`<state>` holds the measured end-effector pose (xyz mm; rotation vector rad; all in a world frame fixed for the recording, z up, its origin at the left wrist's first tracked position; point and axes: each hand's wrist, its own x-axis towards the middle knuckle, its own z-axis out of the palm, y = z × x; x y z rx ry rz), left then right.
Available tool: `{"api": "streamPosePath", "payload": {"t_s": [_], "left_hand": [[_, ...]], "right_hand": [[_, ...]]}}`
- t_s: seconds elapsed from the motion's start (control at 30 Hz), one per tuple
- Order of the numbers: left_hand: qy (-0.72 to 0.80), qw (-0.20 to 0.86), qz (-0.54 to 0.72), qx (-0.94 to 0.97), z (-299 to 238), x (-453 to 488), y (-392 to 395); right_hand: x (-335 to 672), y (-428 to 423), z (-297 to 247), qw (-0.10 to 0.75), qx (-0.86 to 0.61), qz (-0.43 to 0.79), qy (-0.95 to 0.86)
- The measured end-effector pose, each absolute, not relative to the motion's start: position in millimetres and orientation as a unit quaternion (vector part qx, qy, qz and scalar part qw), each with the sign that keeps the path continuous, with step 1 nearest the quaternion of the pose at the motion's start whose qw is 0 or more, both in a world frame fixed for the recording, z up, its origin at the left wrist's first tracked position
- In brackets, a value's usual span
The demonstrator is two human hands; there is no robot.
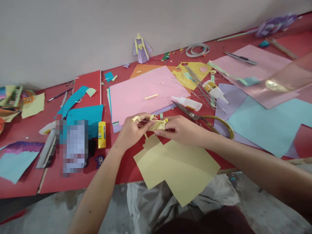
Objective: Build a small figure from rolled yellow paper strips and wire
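Observation:
My left hand (134, 130) and my right hand (179, 128) meet over the red table, both closed on one small pale yellow folded paper piece (159, 125) with a rolled edge. Between the fingers of my left hand sticks out a small rolled paper tube (135, 119), and a thin wire seems to run from it toward the other hand. Just below lies a pale yellow paper sheet (180, 165), overhanging the table's front edge. Large scissors (202, 118) with yellow handles rest beside my right wrist, partly open. My fingers hide part of the folded piece.
Behind my hands lie a pink sheet (138, 94), a glue bottle (188, 103), another bottle (214, 89) and thin wires (200, 81). A yellow glue stick (101, 135) is at left. A paper doll dress (141, 48) leans on the wall. Another person's arm (287, 76) reaches in at right.

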<state>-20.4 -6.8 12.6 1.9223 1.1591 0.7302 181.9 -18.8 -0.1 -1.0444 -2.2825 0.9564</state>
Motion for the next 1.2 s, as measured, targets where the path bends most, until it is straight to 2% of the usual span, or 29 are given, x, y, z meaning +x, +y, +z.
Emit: {"api": "streamPosePath", "payload": {"t_s": [0.83,1.2], "left_hand": [[0.446,0.390,0.274,0.758,11.4,-21.8,-6.4],[0.449,0.347,0.253,0.784,14.8,-23.1,-6.9]], "right_hand": [[183.3,-18.3,1.0,0.181,-0.393,0.326,-0.840],[182.6,-20.8,5.7,0.136,-0.399,0.318,-0.849]]}}
